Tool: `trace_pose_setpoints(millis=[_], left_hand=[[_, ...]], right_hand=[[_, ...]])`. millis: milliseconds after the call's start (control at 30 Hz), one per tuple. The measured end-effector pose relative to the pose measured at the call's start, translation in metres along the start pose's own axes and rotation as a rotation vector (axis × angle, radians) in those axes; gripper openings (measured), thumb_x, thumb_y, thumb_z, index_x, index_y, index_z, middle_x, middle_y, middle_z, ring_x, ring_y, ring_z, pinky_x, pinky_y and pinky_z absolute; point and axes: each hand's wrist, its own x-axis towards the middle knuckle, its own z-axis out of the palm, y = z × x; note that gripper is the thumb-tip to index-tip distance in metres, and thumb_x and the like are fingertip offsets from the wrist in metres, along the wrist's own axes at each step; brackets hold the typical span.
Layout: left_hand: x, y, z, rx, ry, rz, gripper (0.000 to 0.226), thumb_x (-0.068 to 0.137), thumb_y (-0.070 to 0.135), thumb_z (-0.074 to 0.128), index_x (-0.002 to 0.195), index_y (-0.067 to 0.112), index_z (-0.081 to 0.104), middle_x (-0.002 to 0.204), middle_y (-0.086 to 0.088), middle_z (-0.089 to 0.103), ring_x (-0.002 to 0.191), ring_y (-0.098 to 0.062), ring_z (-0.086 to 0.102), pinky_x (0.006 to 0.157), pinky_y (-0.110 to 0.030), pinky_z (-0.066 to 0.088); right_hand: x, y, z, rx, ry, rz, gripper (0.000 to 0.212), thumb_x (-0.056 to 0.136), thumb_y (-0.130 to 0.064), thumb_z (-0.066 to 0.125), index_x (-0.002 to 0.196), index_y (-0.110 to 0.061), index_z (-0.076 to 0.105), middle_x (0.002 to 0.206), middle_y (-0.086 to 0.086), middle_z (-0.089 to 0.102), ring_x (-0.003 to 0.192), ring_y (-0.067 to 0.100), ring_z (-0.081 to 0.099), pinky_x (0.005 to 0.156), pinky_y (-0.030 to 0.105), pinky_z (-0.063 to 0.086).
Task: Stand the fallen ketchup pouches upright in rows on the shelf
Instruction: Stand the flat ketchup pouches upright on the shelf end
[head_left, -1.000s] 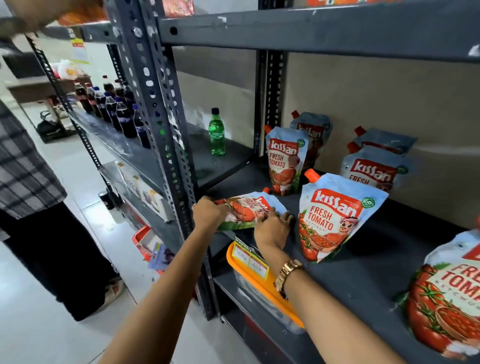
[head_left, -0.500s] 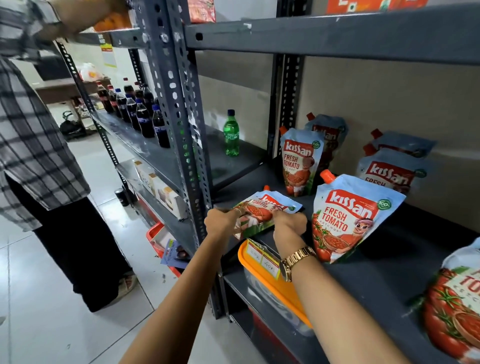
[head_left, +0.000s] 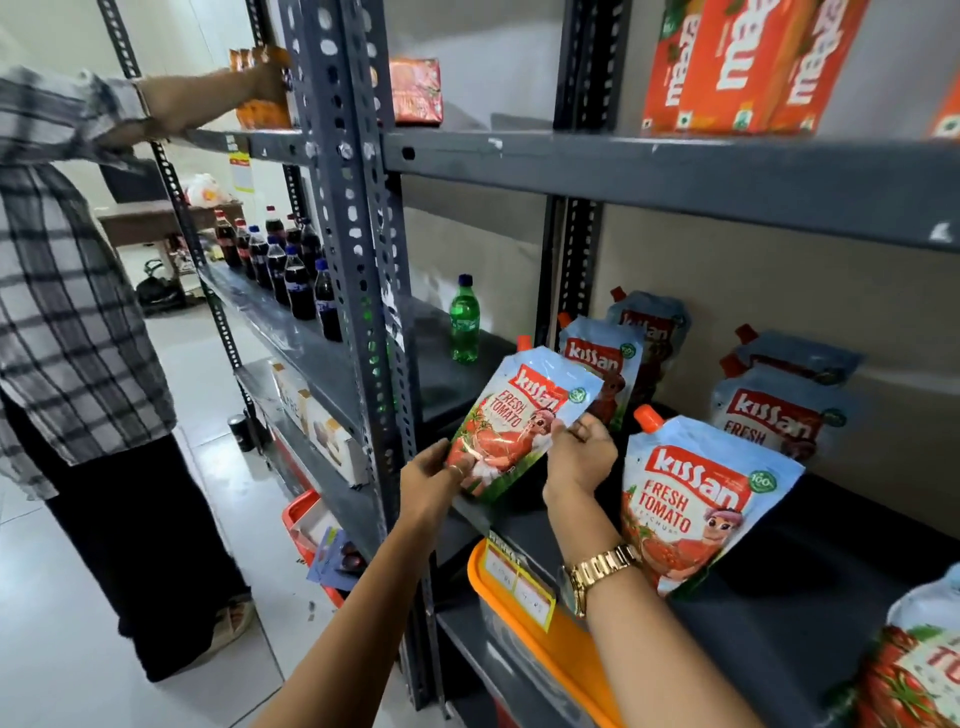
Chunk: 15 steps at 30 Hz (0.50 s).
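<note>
Both my hands hold one ketchup pouch (head_left: 511, 423), blue and red with an orange cap, tilted up near the front left of the dark shelf (head_left: 810, 587). My left hand (head_left: 434, 480) grips its lower left corner. My right hand (head_left: 579, 457) grips its right edge. A second pouch (head_left: 691, 506) stands upright just right of my right hand. Two more pouches (head_left: 602, 364) stand behind at the left, two others (head_left: 779, 415) lean against the back wall, and one pouch (head_left: 914, 670) sits at the front right corner.
A perforated grey upright post (head_left: 358, 291) stands left of my hands. A green bottle (head_left: 464, 319) and dark cola bottles (head_left: 291, 270) fill the neighbouring shelf. An orange-lidded bin (head_left: 524, 613) sits below. A person in a checked shirt (head_left: 67, 312) stands left, reaching to an upper shelf.
The pouch lay nearly flat on the shelf front under my hands; now it is lifted and tilted up. The camera has moved closer and looks higher.
</note>
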Motion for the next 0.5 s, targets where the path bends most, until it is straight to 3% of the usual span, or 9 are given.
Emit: trace_pose_setpoints(millis=[100,167,200,267,400,500], left_hand=[[0.011,0.005,0.013,0.124,-0.062,0.129,0.045,0.088,-0.006,0.054,0.132,-0.002,0.047,0.129,-0.021,0.057,0.108,-0.026,0.058,0.098,-0.045,0.048],[0.020,0.004,0.020,0.339,-0.094,0.230,0.043,0.090,0.001,0.054,0.132,0.000,0.048,0.130,-0.019,0.059,0.115,-0.028,0.058,0.103,-0.047,0.046],[0.026,0.002,0.023,0.457,-0.099,0.268,0.044,0.090,0.006,0.054,0.134,0.000,0.047,0.131,-0.018,0.059,0.119,-0.029,0.056,0.104,-0.045,0.044],[0.035,-0.001,0.026,0.566,-0.136,0.281,0.046,0.091,0.008,0.053,0.136,0.001,0.045,0.133,-0.017,0.057,0.123,-0.027,0.054,0.106,-0.039,0.042],[0.048,-0.007,0.028,0.543,-0.176,0.267,0.045,0.090,0.006,0.055,0.134,0.001,0.047,0.133,-0.016,0.057,0.122,-0.027,0.054,0.105,-0.038,0.043],[0.056,-0.011,0.026,0.458,-0.191,0.239,0.049,0.088,0.000,0.056,0.135,-0.001,0.043,0.136,-0.019,0.053,0.125,-0.031,0.050,0.108,-0.044,0.041]], right_hand=[[0.001,-0.014,0.004,-0.073,-0.049,-0.206,0.022,0.082,0.003,0.060,0.104,0.002,0.061,0.096,0.013,0.065,0.086,0.018,0.059,0.075,0.027,0.047],[0.003,-0.015,0.005,-0.148,-0.092,-0.306,0.021,0.083,0.004,0.059,0.103,0.001,0.060,0.090,0.009,0.062,0.083,0.017,0.057,0.070,0.018,0.044],[0.005,-0.012,0.006,-0.189,-0.125,-0.333,0.020,0.082,0.006,0.058,0.101,0.002,0.060,0.088,0.008,0.060,0.082,0.016,0.055,0.065,0.013,0.042],[0.007,-0.005,0.007,-0.259,-0.204,-0.335,0.015,0.083,0.005,0.057,0.097,0.003,0.060,0.084,0.006,0.058,0.080,0.016,0.054,0.065,0.017,0.042],[0.012,0.004,0.008,-0.280,-0.276,-0.320,0.011,0.086,-0.006,0.059,0.096,-0.001,0.059,0.084,0.004,0.059,0.078,0.014,0.055,0.070,0.024,0.042],[0.012,0.016,0.004,-0.267,-0.288,-0.280,0.010,0.087,-0.014,0.060,0.092,-0.007,0.056,0.089,0.003,0.060,0.081,0.014,0.057,0.067,0.018,0.044]])
